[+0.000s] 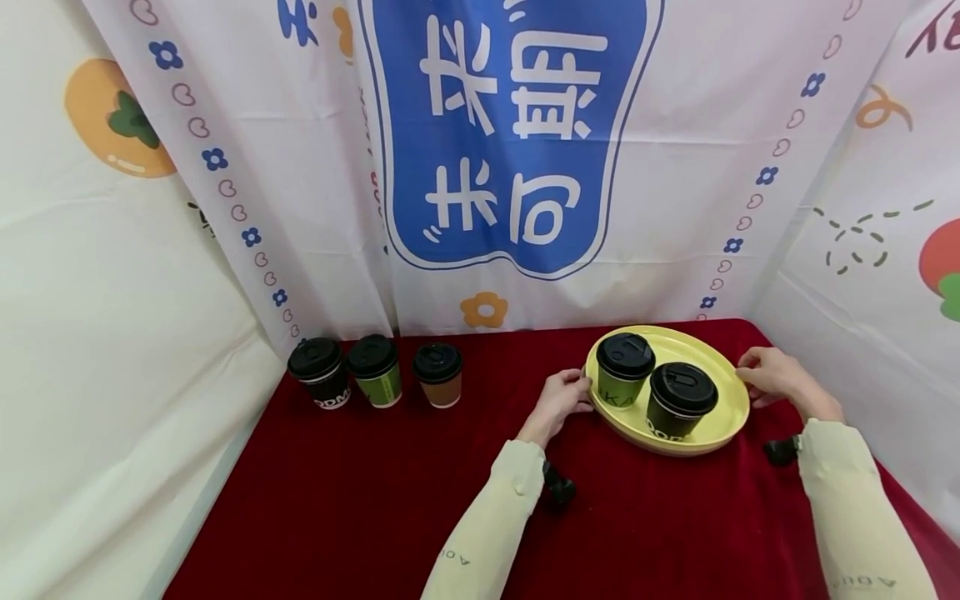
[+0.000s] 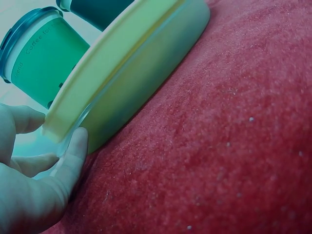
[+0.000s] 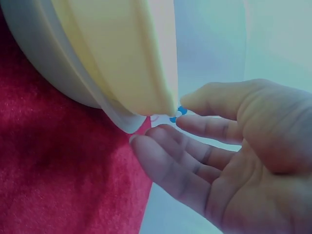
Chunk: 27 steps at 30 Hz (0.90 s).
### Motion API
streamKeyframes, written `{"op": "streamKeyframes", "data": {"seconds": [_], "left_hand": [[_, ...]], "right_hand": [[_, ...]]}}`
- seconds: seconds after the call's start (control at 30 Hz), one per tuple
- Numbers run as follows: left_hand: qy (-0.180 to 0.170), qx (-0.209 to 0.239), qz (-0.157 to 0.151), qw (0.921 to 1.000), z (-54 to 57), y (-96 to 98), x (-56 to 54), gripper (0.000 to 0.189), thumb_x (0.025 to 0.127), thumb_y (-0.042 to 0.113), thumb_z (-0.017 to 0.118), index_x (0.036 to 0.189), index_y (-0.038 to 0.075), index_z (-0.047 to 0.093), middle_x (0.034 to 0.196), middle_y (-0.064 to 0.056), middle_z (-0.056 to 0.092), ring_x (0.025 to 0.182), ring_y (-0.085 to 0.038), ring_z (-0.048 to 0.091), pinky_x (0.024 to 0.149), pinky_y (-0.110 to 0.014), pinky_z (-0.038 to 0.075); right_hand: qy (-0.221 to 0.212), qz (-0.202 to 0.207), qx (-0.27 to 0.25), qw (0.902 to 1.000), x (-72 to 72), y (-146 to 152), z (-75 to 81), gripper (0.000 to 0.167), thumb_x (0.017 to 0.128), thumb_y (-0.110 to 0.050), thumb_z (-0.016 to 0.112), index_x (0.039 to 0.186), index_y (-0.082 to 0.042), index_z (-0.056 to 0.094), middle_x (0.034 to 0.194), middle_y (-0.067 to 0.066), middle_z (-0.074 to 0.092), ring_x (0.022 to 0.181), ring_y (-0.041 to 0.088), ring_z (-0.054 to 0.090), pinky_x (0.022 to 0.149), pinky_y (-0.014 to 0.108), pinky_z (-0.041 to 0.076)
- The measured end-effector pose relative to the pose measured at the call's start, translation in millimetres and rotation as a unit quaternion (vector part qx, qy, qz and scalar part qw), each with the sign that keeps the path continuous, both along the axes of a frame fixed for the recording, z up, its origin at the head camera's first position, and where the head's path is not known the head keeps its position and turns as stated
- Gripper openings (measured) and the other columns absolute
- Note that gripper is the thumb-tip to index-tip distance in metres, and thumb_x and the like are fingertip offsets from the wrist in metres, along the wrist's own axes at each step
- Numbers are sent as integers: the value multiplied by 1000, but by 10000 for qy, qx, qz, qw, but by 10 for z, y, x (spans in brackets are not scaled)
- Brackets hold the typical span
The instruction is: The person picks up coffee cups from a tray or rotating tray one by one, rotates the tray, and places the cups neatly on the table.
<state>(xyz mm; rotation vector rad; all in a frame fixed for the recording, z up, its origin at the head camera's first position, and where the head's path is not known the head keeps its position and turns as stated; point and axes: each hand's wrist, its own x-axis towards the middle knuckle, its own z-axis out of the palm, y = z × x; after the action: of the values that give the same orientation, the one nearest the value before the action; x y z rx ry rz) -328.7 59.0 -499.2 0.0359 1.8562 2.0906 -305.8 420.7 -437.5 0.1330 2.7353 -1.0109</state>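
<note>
A round yellow tray (image 1: 723,400) lies on the right part of the red cloth, with a paler layer below its rim. It carries a green cup (image 1: 619,390) and a black cup (image 1: 675,419), both with black lids. On the tray's left edge, my left hand (image 1: 558,398) pinches the rim; in the left wrist view its fingertips (image 2: 79,139) press the side wall. At the opposite edge is my right hand (image 1: 776,382), its fingers loosely bent and spread around the rim. In the right wrist view, those fingertips (image 3: 141,146) are right at the tray's lower lip.
Three more lidded cups stand in a row at the back left: a black one (image 1: 330,387), a green one (image 1: 381,385) and a brown one (image 1: 442,390). Behind the red table (image 1: 375,500) hangs a printed white curtain (image 1: 315,208); white sheets (image 1: 112,333) close both sides.
</note>
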Motion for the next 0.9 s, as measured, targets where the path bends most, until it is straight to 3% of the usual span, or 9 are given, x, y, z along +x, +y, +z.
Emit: {"op": "streamKeyframes", "data": {"seconds": [0.37, 0.6, 0.73, 0.9], "left_hand": [[-13, -7, -34, 10000, 1, -4, 3, 45, 97, 18, 60, 138, 2, 52, 104, -14, 71, 83, -16, 70, 75, -33, 59], [-44, -41, -1, 10000, -1, 4, 0, 43, 97, 19, 61, 136, 2, 54, 102, -13, 71, 82, -15, 69, 75, -33, 59], [-23, -23, -15, 10000, -8, 0, 1, 42, 97, 19, 61, 135, 2, 54, 103, -13, 71, 82, -15, 69, 75, -33, 59], [-5, -2, -44, 10000, -4, -9, -2, 43, 97, 19, 61, 136, 3, 54, 103, -13, 71, 83, -15, 70, 76, -34, 59]], "right_hand": [[-94, -20, -163, 9998, 7, -6, -52, 28, 91, -9, 50, 109, 12, 50, 81, 13, 61, 63, 17, 66, 61, 39, 60], [-101, -48, -388, 9992, 87, 58, -97, 36, 98, -18, 49, 116, 13, 47, 84, 12, 58, 69, 18, 63, 63, 38, 60], [-140, -166, -913, 9956, 113, 123, -170, 51, 104, -29, 45, 129, 15, 40, 87, 7, 61, 73, 16, 63, 68, 38, 60], [-237, -321, -1876, 9814, 131, 211, -246, 61, 105, -35, 42, 137, 16, 30, 90, 1, 65, 77, 12, 68, 74, 39, 60]]}}
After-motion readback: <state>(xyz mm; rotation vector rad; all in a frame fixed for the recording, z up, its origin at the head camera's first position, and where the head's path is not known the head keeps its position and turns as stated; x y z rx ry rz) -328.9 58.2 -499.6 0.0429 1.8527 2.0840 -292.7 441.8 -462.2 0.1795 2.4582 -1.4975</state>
